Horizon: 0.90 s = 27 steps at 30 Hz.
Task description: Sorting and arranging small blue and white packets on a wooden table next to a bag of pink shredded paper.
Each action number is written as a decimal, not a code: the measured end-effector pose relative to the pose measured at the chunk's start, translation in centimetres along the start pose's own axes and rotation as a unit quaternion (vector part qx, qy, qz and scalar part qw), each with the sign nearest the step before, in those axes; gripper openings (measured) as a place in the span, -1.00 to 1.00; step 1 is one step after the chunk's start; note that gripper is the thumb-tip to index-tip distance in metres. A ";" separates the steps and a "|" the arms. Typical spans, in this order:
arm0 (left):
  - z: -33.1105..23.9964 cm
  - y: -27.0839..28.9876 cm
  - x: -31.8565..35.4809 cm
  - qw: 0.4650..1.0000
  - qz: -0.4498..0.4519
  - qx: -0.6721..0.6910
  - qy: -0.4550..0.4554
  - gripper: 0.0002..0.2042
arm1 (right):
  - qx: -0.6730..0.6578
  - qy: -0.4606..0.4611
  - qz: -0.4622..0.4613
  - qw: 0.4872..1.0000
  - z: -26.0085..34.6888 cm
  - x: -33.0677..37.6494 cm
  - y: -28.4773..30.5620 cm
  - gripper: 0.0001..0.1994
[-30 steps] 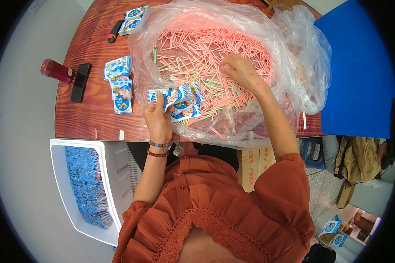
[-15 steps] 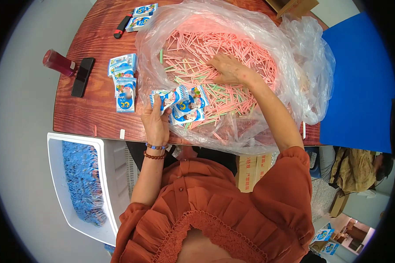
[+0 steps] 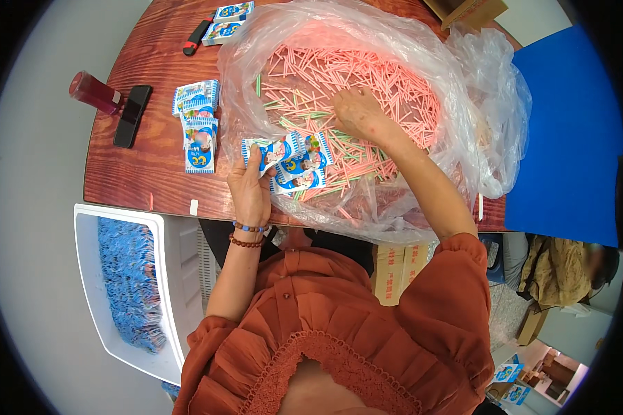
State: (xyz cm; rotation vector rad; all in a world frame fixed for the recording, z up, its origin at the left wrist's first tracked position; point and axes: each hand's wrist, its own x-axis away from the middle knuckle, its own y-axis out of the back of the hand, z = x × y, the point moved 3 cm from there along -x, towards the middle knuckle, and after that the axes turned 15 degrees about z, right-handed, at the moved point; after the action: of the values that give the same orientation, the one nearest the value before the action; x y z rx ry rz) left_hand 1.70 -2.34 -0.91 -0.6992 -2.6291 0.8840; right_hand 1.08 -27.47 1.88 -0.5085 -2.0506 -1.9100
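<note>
My left hand [image 3: 250,195] pinches a small blue-and-white printed packet [image 3: 277,149] between thumb and fingers, at the near left side of a big clear plastic bag [image 3: 457,90]. Under and beside it, more of the same packets [image 3: 302,181] lie on the bag's contents. The open bag is spread on the table and holds a heap of thin pink sticks [image 3: 401,86], with some green and pale ones mixed in. My right hand [image 3: 364,116] is down among the sticks in the middle, its fingers curled and their tips hidden, so what they hold does not show.
A pile of packets [image 3: 199,142] lies left of the bag on the wooden table [image 3: 152,183]. Farther left are a dark phone [image 3: 132,116] and a red-lidded bottle [image 3: 93,93]. A black-and-red cutter [image 3: 197,38] lies behind. Below the table's left edge, a white tub [image 3: 165,277] holds many blue packets.
My right hand's fingers have drawn in and curled more among the sticks. My left hand keeps its packet in nearly the same place. The whole view has shifted slightly.
</note>
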 end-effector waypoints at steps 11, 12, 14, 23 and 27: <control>0.3 0.2 0.2 1.000 0.003 0.002 0.001 -0.87 | -0.270 0.079 -0.018 0.959 -2.4 1.1 -1.8 -0.74; 0.2 0.1 0.2 1.000 -0.001 0.003 0.003 -0.87 | -0.296 0.066 0.021 0.953 -2.6 1.1 -1.8 -0.73; 0.2 0.0 0.1 1.000 -0.005 0.005 0.006 -0.87 | -0.227 0.095 -0.035 0.969 -2.4 0.7 -2.5 -0.72; 0.2 0.1 0.2 1.000 0.005 0.001 0.005 -0.86 | -0.499 0.088 0.023 0.862 -4.2 2.1 -0.2 -0.71; 0.4 -0.2 0.3 1.000 0.010 -0.004 0.009 -0.87 | -0.639 0.122 -0.123 0.749 -3.9 1.8 -1.4 -0.73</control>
State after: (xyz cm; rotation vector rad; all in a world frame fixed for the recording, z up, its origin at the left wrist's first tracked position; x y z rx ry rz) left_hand 1.25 -2.57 -1.04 -0.7328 -2.6153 0.8677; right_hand -1.27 -31.36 1.71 -0.1785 -0.3569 -3.1117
